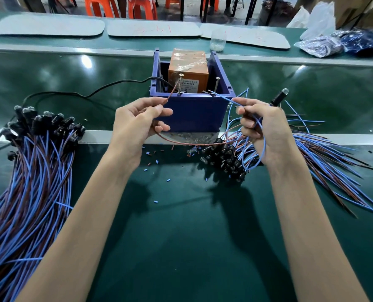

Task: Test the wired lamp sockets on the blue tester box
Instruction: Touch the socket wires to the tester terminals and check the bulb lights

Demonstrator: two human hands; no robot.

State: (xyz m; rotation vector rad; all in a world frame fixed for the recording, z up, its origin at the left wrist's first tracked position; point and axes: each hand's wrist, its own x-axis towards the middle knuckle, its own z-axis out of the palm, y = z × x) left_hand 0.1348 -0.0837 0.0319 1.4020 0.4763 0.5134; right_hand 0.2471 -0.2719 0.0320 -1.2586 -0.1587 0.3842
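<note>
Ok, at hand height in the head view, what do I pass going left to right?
A bundle of wired sockets → left hand, pinching a brown wire → blue tester box → right hand, holding a blue wire → loose wires fanned out at the far right.

Both our bare forearms reach forward from the lower edge, and our hands are raised side by side, well apart. Our left hand (pixel 135 127) points its fingers toward the right one. Its thumb and forefinger pinch the brown wire (pixel 170 95), which runs up beyond the fingertips, and the other fingers curl loosely beneath the thumb. Our right hand (pixel 264 134) shows its back. Its thumb and forefinger pinch the blue wire (pixel 224 97), which leads out past the fingertips. The lower fingers are curled round wire loops, and a socket (pixel 278 98) sticks up behind the knuckles.
</note>
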